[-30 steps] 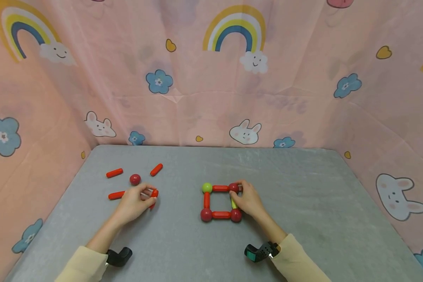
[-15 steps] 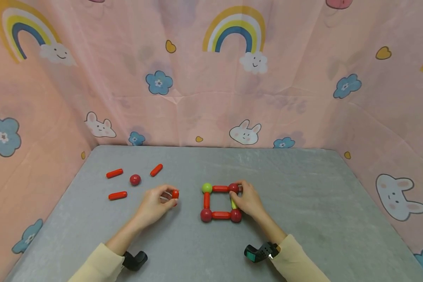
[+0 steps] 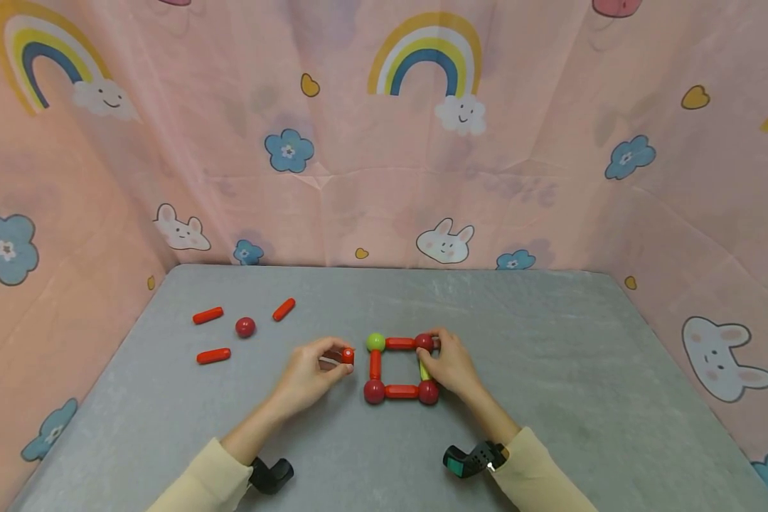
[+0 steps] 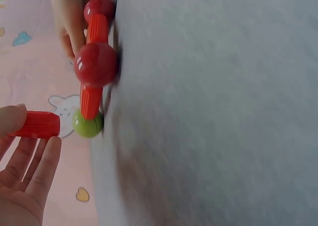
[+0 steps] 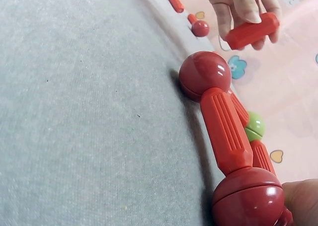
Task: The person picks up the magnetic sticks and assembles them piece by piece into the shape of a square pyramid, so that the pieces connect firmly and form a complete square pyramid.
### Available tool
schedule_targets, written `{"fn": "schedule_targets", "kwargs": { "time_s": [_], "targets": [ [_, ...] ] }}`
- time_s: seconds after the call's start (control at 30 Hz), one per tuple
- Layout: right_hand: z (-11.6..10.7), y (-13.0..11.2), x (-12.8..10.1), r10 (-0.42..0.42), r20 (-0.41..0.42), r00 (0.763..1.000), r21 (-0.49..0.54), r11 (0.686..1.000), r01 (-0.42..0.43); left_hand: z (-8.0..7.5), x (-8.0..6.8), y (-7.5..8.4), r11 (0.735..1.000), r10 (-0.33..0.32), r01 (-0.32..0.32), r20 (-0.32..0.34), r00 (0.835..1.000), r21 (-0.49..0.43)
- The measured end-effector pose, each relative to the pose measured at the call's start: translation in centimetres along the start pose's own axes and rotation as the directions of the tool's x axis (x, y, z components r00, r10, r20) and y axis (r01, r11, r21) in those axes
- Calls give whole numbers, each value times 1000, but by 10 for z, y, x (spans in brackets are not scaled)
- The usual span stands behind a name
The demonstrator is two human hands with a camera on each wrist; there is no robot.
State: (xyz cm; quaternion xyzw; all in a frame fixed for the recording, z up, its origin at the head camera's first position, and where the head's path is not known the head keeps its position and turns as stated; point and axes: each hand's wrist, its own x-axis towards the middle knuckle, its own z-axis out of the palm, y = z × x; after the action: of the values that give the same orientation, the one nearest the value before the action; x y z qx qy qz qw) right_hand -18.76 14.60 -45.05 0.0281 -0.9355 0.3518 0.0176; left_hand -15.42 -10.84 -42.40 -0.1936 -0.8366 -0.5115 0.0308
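Two hands work at a square frame (image 3: 401, 366) of sticks and balls lying on the grey table (image 3: 550, 370). Left hand (image 3: 310, 373) — thumb and fingers pinched on a short red stick (image 3: 348, 355) — holds it just off the table, close to the frame's green ball (image 3: 375, 342), which sits at the frame's 10 o'clock corner; the left wrist view shows the stick's end near that ball, not touching. Right hand (image 3: 451, 366) rests at the frame's 3 o'clock side, fingers curled about the dark red ball (image 3: 424, 341) at the 2 o'clock corner and covering most of a yellow-green stick (image 3: 424, 370). Red sticks form the frame's other three sides, with dark red balls at its 4 and 8 o'clock corners. Toward 10 o'clock on the table, well apart from the frame, lie three loose red sticks (image 3: 213, 355) around one loose red ball (image 3: 245, 327).
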Motion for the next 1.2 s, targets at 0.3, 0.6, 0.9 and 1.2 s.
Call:
{"fn": "schedule_targets", "kwargs": {
  "time_s": [0.3, 0.6, 0.9, 1.2],
  "targets": [
    [0, 1, -1, -5, -1, 1000, 4, 1000, 5, 14, 3, 8, 998, 36, -34, 36, 999, -52],
    [1, 1, -1, -12, -10, 1000, 4, 1000, 12, 26, 3, 9, 995, 72, -64, 95, 993, -82],
    [2, 1, -1, -15, -9, 1000, -3, 1000, 15, 32, 1, 11, 994, 68, -56, 133, 989, -95],
    [-1, -2, -4, -47, -26, 999, 28, 998, 48, 32, 1, 10, 994, 51, -37, 145, 988, -100]
  ]
}}
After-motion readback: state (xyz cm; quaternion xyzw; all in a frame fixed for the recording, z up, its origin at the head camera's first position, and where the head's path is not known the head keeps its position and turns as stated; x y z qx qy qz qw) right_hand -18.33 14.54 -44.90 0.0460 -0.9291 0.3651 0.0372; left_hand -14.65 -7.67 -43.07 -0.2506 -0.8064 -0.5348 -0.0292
